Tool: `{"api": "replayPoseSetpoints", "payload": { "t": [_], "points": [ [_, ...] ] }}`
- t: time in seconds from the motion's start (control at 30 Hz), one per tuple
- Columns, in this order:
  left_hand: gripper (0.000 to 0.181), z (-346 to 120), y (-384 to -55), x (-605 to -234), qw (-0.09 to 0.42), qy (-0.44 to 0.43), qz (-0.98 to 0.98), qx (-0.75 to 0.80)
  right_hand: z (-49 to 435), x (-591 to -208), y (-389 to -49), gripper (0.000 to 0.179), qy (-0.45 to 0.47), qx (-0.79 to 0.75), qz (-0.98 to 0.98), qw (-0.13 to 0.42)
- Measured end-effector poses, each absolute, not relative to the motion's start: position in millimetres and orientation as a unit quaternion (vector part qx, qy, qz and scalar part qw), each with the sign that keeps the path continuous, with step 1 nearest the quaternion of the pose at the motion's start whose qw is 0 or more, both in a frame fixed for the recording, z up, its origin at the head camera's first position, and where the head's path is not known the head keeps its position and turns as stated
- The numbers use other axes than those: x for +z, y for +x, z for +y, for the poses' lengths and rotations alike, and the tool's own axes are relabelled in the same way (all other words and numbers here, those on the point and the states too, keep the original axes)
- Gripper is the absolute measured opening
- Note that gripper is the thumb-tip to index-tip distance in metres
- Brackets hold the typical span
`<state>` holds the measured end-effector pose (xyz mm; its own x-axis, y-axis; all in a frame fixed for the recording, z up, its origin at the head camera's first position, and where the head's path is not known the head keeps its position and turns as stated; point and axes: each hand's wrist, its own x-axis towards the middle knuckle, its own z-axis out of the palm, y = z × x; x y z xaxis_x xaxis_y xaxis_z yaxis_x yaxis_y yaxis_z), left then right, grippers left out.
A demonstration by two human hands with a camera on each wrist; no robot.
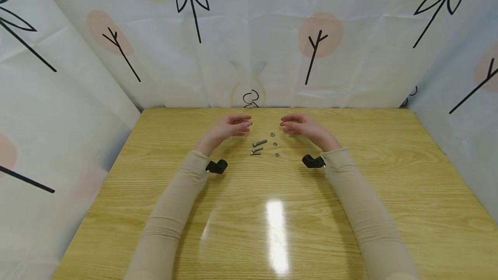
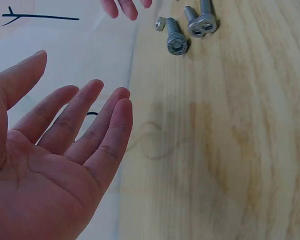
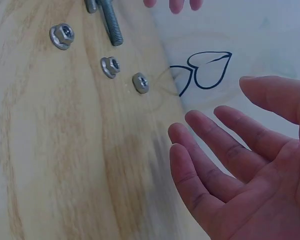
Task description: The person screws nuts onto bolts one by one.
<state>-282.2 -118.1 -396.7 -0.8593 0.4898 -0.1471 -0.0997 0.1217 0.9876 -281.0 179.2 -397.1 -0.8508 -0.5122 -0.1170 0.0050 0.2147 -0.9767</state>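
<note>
My left hand [image 1: 228, 128] hovers left of the small hardware with its fingers loosely extended and nothing in them. Opposite it, my right hand [image 1: 306, 128] is held over the table in the same relaxed way, also without anything. Between the hands lie three metal socket-head bolts, the largest bolt [image 1: 260, 143] farthest back and two thinner ones in front of it. To their right, three nuts form a loose column. The right wrist view shows a flange nut [image 3: 63, 36], a second flange nut [image 3: 110, 67] and a plain hex nut [image 3: 140, 83].
The hardware lies on a wood-grain table [image 1: 241, 228], with a bright reflection nearer the front. White patterned cloth [image 1: 249, 46] hangs behind the table's back edge and along both sides. A black wrist mount [image 1: 217, 167] projects from the left sleeve, another [image 1: 312, 161] from the right.
</note>
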Motion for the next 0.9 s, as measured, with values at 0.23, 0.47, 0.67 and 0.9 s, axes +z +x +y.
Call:
{"api": "replayPoseSetpoints", "payload": {
  "t": [0.23,0.47,0.67,0.9],
  "points": [
    [0.052,-112,-281,-407,0.236,0.138,0.734,0.621,175,-405,-287,0.043,-0.152,-0.593,0.756,0.230],
    [0.050,-107,-280,-415,0.224,0.157,0.775,0.570,172,-409,-291,0.043,-0.152,-0.569,0.771,0.243],
    [0.048,-103,-279,-416,0.197,0.172,0.803,0.536,170,-411,-294,0.040,-0.155,-0.558,0.777,0.246],
    [0.046,-98,-278,-417,0.195,0.151,0.818,0.520,167,-417,-296,0.036,-0.168,-0.544,0.789,0.231]
  ]
}}
